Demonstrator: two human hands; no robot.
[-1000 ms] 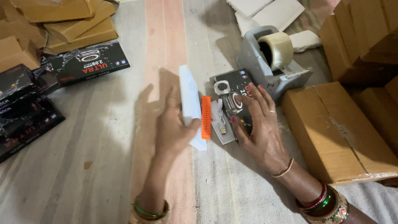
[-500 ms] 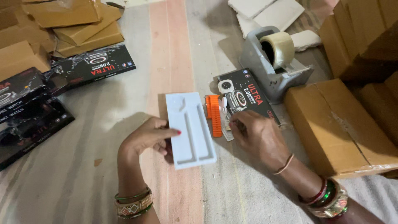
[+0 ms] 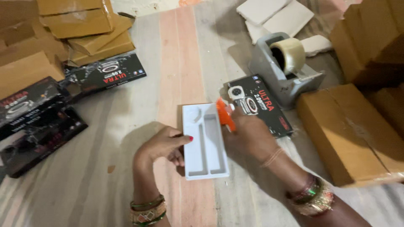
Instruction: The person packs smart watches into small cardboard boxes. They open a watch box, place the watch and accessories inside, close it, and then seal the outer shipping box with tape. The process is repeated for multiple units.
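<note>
White plastic tray (image 3: 205, 143) is lying on the striped floor (image 3: 126, 126) while my left hand (image 3: 166, 145) is gripping its edge and my right hand (image 3: 248, 136) is holding an orange watch (image 3: 224, 113) beside it.

Surroundings, striped mat (image 3: 84, 185).
Grey tape dispenser (image 3: 286, 69) at 1 o'clock; white foam pieces (image 3: 275, 14) at 12; brown cartons (image 3: 349, 130) at 3; flat brown boxes (image 3: 80, 25) at 11; black printed boxes (image 3: 38, 122) at 9.
</note>
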